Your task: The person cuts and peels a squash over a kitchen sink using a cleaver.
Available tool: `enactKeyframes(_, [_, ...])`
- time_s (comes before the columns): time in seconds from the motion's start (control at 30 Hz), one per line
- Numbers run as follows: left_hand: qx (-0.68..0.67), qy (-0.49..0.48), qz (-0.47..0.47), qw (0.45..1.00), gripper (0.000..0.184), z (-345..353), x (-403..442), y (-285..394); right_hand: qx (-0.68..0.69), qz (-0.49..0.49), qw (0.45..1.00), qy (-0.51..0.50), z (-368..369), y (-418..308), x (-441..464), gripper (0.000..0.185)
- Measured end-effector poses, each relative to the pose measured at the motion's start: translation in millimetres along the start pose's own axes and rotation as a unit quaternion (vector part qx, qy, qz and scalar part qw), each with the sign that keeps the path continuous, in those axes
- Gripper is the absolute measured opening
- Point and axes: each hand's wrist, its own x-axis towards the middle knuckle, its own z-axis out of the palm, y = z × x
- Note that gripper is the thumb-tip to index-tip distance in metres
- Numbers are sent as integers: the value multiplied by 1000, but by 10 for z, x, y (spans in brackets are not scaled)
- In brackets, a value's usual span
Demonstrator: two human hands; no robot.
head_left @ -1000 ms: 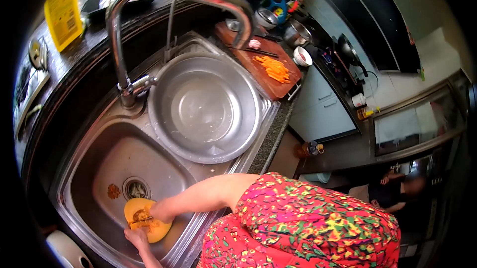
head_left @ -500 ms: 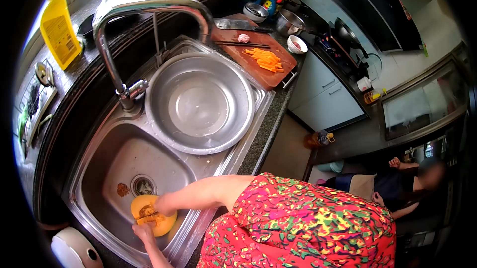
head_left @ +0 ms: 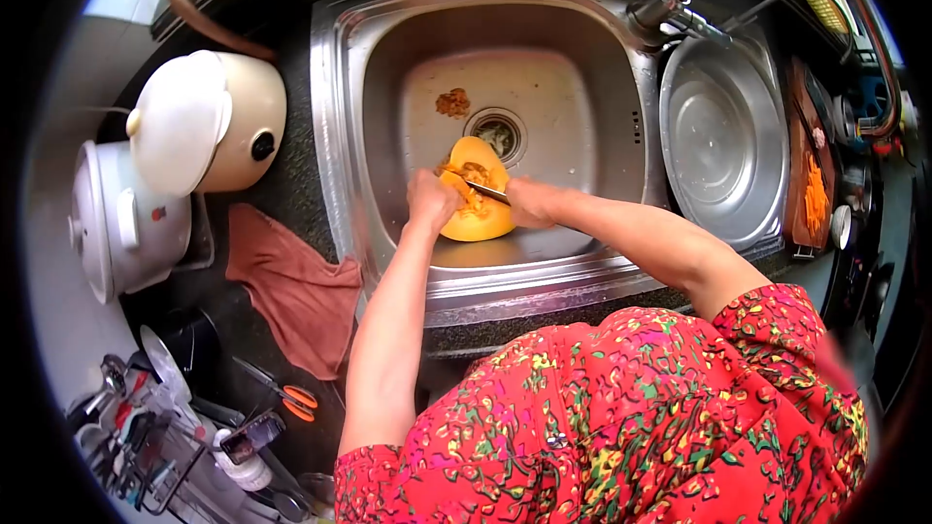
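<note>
Pumpkin half point(head_left: 478, 227), in the head view, sits inside the stainless-steel sink point(head_left: 544, 72) just beside the drain point(head_left: 497, 135) — left hand point(head_left: 433, 199) grasping its edge, right hand point(head_left: 533, 202) clenched round a slim dark tool point(head_left: 488, 192) reaching into the seedy pulp point(head_left: 474, 174) — while a small orange-brown clump point(head_left: 452, 102) lies on the sink floor near the drain

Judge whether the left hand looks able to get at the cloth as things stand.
Probably yes: the left hand would first have to let go of the pumpkin, but the cloth lies beside the left forearm on the counter, outside the sink, with nothing seen covering it.
</note>
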Motion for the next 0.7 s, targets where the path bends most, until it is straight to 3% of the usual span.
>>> enactKeyframes(0.13, [20, 44, 55, 997, 24, 56, -22, -64, 32, 6, 999, 33, 5, -141, -81, 18])
enactKeyframes(0.3, [34, 49, 109, 992, 26, 102, -65, -102, -7, 92, 994, -60, -46, -178, -8, 17])
enactKeyframes(0.53, [84, 65, 146, 984, 26, 149, -118, -24, -5, 118, 982, -144, -155, -182, 203, 14])
enactKeyframes(0.57, [111, 97, 174, 974, 27, 164, -137, 26, -4, 120, 984, -135, -210, -226, 254, 18])
enactKeyframes(0.7, [91, 64, 152, 982, 24, 64, -224, 172, 11, 106, 988, -112, -294, -347, 127, 22])
